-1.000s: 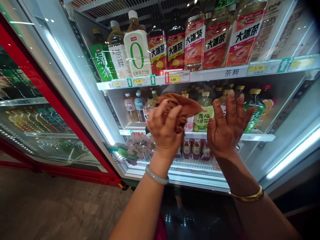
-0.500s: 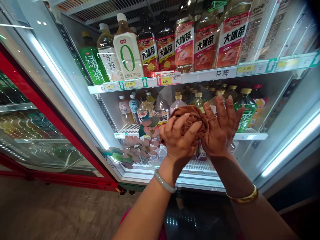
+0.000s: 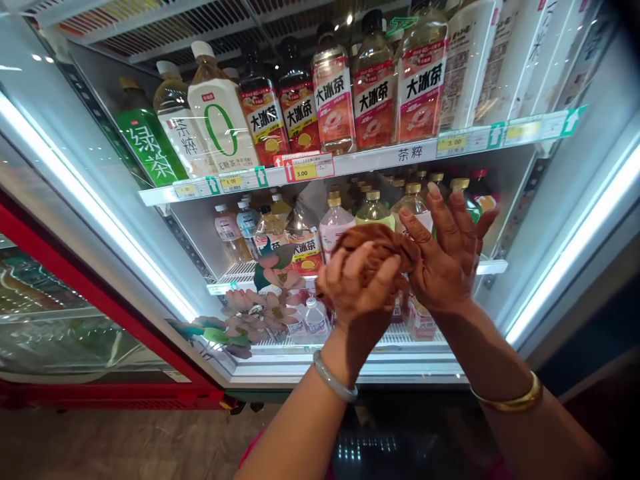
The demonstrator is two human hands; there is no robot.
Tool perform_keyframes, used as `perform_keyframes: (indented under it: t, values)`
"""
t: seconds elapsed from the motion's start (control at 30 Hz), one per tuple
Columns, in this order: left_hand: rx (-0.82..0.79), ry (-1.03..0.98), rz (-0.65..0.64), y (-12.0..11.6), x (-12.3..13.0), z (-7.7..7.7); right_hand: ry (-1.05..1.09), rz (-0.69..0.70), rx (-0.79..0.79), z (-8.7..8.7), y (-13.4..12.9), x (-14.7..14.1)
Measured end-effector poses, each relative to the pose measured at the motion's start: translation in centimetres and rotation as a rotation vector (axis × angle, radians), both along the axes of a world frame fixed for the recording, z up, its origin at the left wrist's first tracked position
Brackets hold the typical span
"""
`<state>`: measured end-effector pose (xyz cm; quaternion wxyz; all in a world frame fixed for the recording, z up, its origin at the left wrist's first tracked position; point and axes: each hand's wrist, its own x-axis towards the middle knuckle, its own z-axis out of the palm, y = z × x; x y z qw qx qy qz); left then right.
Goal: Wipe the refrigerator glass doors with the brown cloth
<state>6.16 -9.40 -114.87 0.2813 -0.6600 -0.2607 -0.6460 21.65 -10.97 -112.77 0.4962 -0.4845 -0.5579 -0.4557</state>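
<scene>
One cloth (image 3: 373, 250) was the centre of the change. A second earlier, the left hand (image 3: 360, 293) held it apart from the right hand (image 3: 445, 267), with a loose corner pointing right; now it was bunched, and its right end reached the thumb side of the right hand. The left fingers were curled and gripped it. The right fingers were extended and spread, holding nothing; whether that palm pressed on any surface, I could not tell. The cloth was below the upper shelf (image 3: 365, 160), in front of the lower parts of the pink bottle (image 3: 336, 217) and the yellow bottle (image 3: 374, 207), to the right of the flower decal (image 3: 265, 310). Compared with that decal, it had shifted rightward. For the work, I judged, this meant a new spot, with both hands close together.
</scene>
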Motion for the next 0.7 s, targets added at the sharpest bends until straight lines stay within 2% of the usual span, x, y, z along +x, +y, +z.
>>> perform_keyframes:
  t: [0.07, 0.13, 0.27, 0.33, 0.4, 0.5, 0.57, 0.63, 0.7]
  values:
    - [0.020, 0.059, -0.027, -0.1, 0.7, 0.0, 0.009, -0.014, -0.001, 0.3, -0.1, 0.7]
    - [0.043, 0.063, -0.042, 0.2, 0.1, 1.2, 0.010, -0.011, -0.004, 0.7, -0.2, 1.4]
    - [0.018, -0.154, 0.035, 1.3, -2.6, 4.8, 0.015, 0.015, 0.064, 1.0, -0.1, 2.5]
    - [0.006, -0.222, 0.077, 1.5, -3.0, 5.3, 0.011, 0.014, 0.097, 0.9, 0.2, 2.7]
    - [0.025, -0.192, 0.074, 1.3, -2.1, 4.5, 0.019, 0.004, 0.100, 0.8, 0.4, 2.8]
    - [0.090, -0.059, -0.010, 0.5, 0.7, 1.6, 0.031, -0.004, 0.095, 0.8, 0.5, 2.6]
    - [0.051, 0.058, -0.059, -0.1, 2.3, -0.1, 0.049, -0.010, 0.097, 0.9, 0.4, 2.5]
    - [0.024, 0.148, -0.083, -0.4, 2.8, -0.5, 0.069, -0.009, 0.093, 1.0, 0.2, 2.4]
    - [0.042, 0.168, -0.097, -0.4, 2.1, 0.7, 0.072, -0.006, 0.087, 1.1, 0.1, 2.5]
